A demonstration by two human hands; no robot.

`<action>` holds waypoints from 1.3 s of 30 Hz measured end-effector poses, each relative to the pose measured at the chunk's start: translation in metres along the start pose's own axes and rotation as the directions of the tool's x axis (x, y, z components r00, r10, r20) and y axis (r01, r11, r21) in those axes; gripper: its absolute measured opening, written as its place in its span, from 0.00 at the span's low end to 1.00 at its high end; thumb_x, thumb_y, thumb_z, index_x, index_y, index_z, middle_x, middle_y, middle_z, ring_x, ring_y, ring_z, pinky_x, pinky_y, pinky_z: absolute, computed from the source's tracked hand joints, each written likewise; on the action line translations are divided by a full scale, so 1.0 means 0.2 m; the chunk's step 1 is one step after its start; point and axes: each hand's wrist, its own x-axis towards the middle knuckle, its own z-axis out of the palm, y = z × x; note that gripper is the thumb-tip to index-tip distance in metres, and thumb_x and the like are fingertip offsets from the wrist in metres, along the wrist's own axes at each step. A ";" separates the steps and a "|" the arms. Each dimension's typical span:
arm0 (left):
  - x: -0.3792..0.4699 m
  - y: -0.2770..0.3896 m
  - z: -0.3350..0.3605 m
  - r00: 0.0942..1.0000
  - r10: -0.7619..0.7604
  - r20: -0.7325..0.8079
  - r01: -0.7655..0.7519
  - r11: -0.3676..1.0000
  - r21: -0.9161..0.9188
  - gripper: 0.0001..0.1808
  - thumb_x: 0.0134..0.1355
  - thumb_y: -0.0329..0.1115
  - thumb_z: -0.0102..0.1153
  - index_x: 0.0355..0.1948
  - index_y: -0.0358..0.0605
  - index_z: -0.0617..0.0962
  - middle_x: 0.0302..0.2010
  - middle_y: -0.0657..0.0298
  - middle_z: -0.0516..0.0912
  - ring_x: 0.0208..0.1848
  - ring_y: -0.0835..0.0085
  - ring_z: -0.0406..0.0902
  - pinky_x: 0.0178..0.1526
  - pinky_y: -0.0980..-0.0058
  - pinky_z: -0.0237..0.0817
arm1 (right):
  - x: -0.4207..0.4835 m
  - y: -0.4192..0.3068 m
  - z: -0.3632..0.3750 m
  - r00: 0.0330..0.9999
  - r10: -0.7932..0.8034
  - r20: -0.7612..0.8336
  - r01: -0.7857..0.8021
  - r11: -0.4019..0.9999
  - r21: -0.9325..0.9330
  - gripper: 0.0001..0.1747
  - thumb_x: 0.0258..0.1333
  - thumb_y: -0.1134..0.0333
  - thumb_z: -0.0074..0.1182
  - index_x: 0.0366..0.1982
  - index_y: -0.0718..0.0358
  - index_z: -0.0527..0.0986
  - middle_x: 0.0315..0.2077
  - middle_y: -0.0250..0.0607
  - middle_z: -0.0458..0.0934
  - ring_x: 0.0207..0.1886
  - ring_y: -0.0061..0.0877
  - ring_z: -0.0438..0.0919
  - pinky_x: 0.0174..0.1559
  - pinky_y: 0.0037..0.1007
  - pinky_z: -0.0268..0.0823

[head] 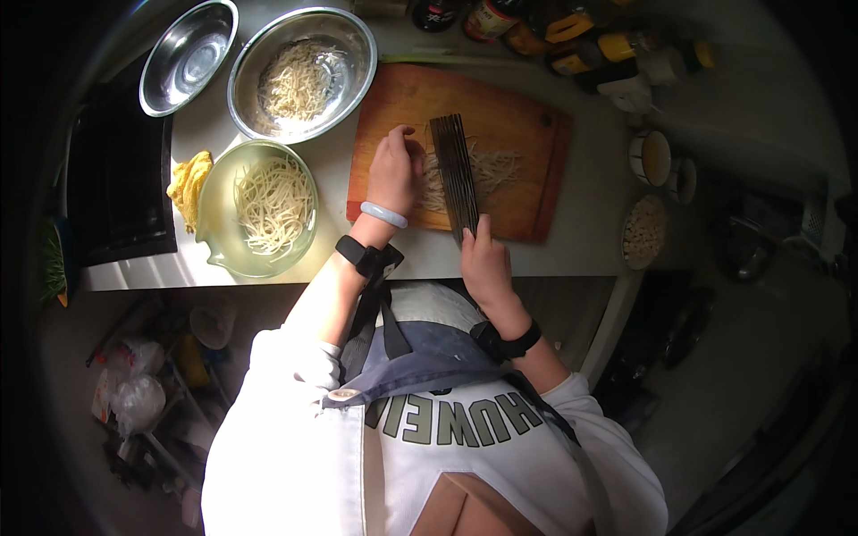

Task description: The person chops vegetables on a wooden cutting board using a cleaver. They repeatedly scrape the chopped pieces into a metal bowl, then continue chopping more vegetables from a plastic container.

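My right hand (486, 264) grips a kitchen knife with a broad, dark, ridged-looking blade (456, 171), which points away from me over the wooden cutting board (395, 87). Pale thin shreds (496, 167) lie on the board on both sides of the blade. My left hand (395, 171), with a pale bangle at the wrist, is just left of the blade, fingers curled beside the shreds; whether it holds any is hidden. A green-tinted bowl (218, 221) of pale strips stands left of the board. Behind it, a metal bowl (355, 100) holds finer pale shreds.
Another metal bowl (191, 60) stands at the far left, and a yellow cloth (193, 187) touches the green bowl. Bottles (493, 20) line the counter's back. Small cups (650, 157) and a dish of pale cubes (643, 231) are at the right, near the counter's edge.
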 end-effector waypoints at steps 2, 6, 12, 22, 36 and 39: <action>0.01 -0.02 -0.03 0.995 0.079 0.062 -0.079 0.997 -0.005 0.22 0.52 0.21 0.56 0.49 0.37 0.69 0.43 0.53 0.79 0.41 0.56 0.77 0.47 0.63 0.67 | -0.01 0.00 -0.03 1.000 0.019 -0.025 -0.018 1.000 0.021 0.14 0.64 0.66 0.44 0.46 0.66 0.62 0.18 0.57 0.75 0.25 0.54 0.75 0.27 0.52 0.64; -0.04 -0.03 -0.11 0.987 0.069 0.148 -0.047 0.988 -0.150 0.21 0.51 0.20 0.53 0.49 0.36 0.69 0.44 0.53 0.78 0.45 0.56 0.76 0.50 0.64 0.67 | -0.01 -0.05 -0.10 0.999 -0.047 0.000 0.047 0.997 0.055 0.12 0.64 0.67 0.42 0.44 0.66 0.61 0.19 0.57 0.75 0.26 0.55 0.75 0.28 0.53 0.64; -0.11 0.00 -0.17 0.950 0.267 0.164 -0.271 0.963 0.002 0.23 0.47 0.27 0.60 0.47 0.37 0.71 0.49 0.49 0.73 0.55 0.51 0.68 0.56 0.61 0.63 | 0.03 -0.15 -0.12 0.991 -0.021 0.131 0.024 0.999 -0.026 0.12 0.62 0.69 0.40 0.45 0.66 0.60 0.22 0.59 0.76 0.29 0.57 0.76 0.32 0.53 0.66; -0.17 -0.04 -0.17 0.923 0.328 0.200 -0.336 0.942 0.006 0.34 0.39 0.34 0.67 0.49 0.34 0.69 0.50 0.48 0.70 0.55 0.48 0.66 0.58 0.58 0.61 | 0.02 -0.17 0.04 0.978 0.095 0.188 -0.064 0.985 -0.162 0.26 0.59 0.70 0.41 0.58 0.69 0.56 0.25 0.57 0.79 0.32 0.54 0.78 0.36 0.51 0.69; -0.20 -0.06 -0.25 0.923 0.332 0.193 -0.331 0.943 -0.035 0.29 0.41 0.29 0.66 0.48 0.41 0.73 0.51 0.51 0.72 0.55 0.52 0.68 0.57 0.61 0.63 | -0.01 -0.18 -0.03 0.996 -0.084 0.035 0.086 0.995 -0.057 0.11 0.64 0.67 0.42 0.44 0.64 0.61 0.20 0.57 0.76 0.25 0.55 0.76 0.28 0.53 0.65; -0.21 -0.05 -0.25 0.933 0.324 0.156 -0.319 0.946 -0.058 0.28 0.41 0.29 0.65 0.47 0.41 0.74 0.50 0.52 0.73 0.55 0.52 0.69 0.56 0.60 0.64 | 0.00 -0.22 -0.03 0.995 -0.083 0.049 0.088 0.991 -0.101 0.11 0.64 0.68 0.43 0.44 0.66 0.60 0.19 0.58 0.75 0.25 0.55 0.75 0.27 0.52 0.63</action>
